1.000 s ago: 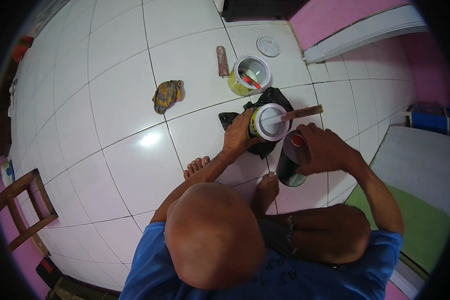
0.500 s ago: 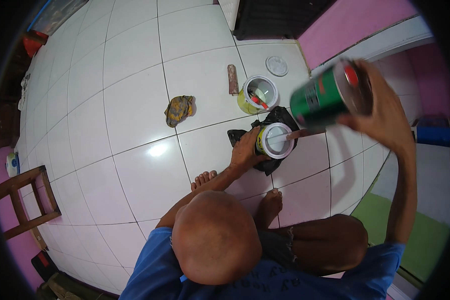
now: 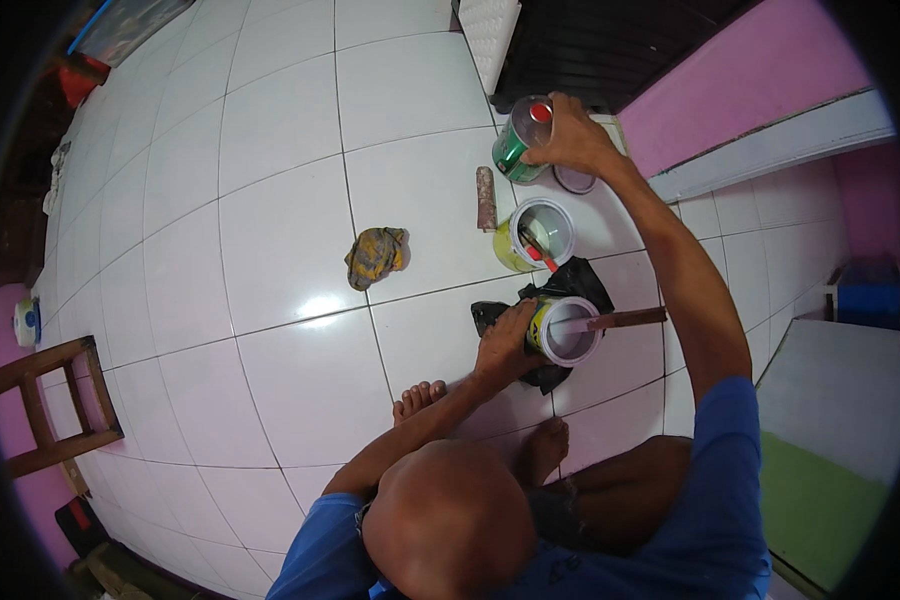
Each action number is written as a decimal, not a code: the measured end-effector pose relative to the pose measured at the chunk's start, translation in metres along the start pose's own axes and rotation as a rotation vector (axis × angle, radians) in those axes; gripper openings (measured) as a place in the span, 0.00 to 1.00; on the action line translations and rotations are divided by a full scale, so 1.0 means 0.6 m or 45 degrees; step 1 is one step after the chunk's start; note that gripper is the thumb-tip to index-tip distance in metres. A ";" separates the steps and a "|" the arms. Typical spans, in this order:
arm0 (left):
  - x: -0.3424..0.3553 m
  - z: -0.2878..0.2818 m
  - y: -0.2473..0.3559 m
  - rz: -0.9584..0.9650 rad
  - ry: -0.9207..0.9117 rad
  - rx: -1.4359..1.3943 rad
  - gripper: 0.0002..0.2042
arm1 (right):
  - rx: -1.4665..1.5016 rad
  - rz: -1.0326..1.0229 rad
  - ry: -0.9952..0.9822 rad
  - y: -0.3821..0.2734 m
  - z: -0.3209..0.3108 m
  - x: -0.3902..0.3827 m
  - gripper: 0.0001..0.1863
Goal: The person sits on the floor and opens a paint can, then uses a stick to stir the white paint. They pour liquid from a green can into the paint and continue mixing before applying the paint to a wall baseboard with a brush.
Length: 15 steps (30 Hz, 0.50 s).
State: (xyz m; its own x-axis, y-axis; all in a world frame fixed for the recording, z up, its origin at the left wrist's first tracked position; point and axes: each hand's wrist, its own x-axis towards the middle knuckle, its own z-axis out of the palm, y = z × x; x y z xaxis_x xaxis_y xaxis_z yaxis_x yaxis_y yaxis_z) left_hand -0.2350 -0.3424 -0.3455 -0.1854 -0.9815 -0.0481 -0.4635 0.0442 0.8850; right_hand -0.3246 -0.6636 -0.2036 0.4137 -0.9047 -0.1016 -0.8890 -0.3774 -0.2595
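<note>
My left hand (image 3: 505, 345) is wrapped round the side of a small open paint can (image 3: 537, 333) with white paint in it. A wooden stirring stick (image 3: 630, 318) leans in that can, its brown end jutting out over the right rim. Crumpled under the can is a black plastic bag (image 3: 585, 284). Farther off, my right hand (image 3: 575, 142) grips a green metal can (image 3: 511, 150) with a red cap (image 3: 541, 113) from its right side. The green can is near a round pale lid (image 3: 575, 181), partly hidden by my right hand and arm.
Between the cans stands a yellowish tub (image 3: 506, 242) holding a red-handled brush (image 3: 538, 257). A paint-stained roller-like cylinder (image 3: 485, 198) lies beside it. On the tiles to the left is a grey-yellow rag (image 3: 376, 257). A wooden frame (image 3: 60, 400) stands far left; a dark cabinet (image 3: 610, 50) is behind.
My right hand has carried the green can from above the right side of the paint can to the far side, past the tub. My left hand still holds the paint can.
</note>
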 end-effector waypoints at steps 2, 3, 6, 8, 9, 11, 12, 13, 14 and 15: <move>-0.003 -0.005 0.002 -0.025 -0.003 0.017 0.54 | 0.020 0.042 -0.043 -0.006 0.020 0.004 0.57; -0.003 -0.008 0.002 -0.020 -0.002 0.028 0.54 | 0.031 0.040 -0.077 -0.006 0.026 0.007 0.58; -0.005 -0.009 0.001 -0.013 -0.013 0.039 0.54 | 0.074 0.037 -0.117 -0.013 0.037 0.005 0.62; 0.002 -0.006 0.004 -0.015 -0.022 0.011 0.53 | 0.105 0.030 -0.054 -0.003 0.040 0.002 0.66; 0.006 -0.004 0.006 0.017 -0.013 0.018 0.53 | 0.070 0.000 0.007 0.008 0.038 -0.002 0.67; 0.008 -0.004 0.006 0.069 0.016 0.041 0.53 | 0.006 -0.074 0.124 0.015 0.033 -0.013 0.69; 0.007 -0.002 0.008 0.025 -0.048 0.018 0.53 | -0.070 -0.032 0.239 0.027 0.027 -0.034 0.54; 0.010 -0.004 0.006 0.018 -0.051 0.025 0.53 | -0.037 -0.065 0.203 0.029 -0.004 -0.047 0.46; 0.009 -0.003 0.005 0.008 -0.058 0.030 0.53 | -0.003 -0.094 0.162 0.042 -0.043 -0.068 0.39; 0.006 -0.002 0.005 -0.004 -0.068 0.032 0.53 | 0.031 -0.121 0.117 0.056 -0.084 -0.095 0.32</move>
State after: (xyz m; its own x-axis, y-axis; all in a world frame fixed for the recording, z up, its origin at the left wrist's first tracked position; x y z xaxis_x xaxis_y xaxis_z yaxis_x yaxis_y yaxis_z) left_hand -0.2359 -0.3459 -0.3425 -0.2300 -0.9702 -0.0761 -0.4858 0.0467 0.8728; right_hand -0.3878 -0.6346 -0.1584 0.4751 -0.8799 0.0125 -0.8412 -0.4582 -0.2871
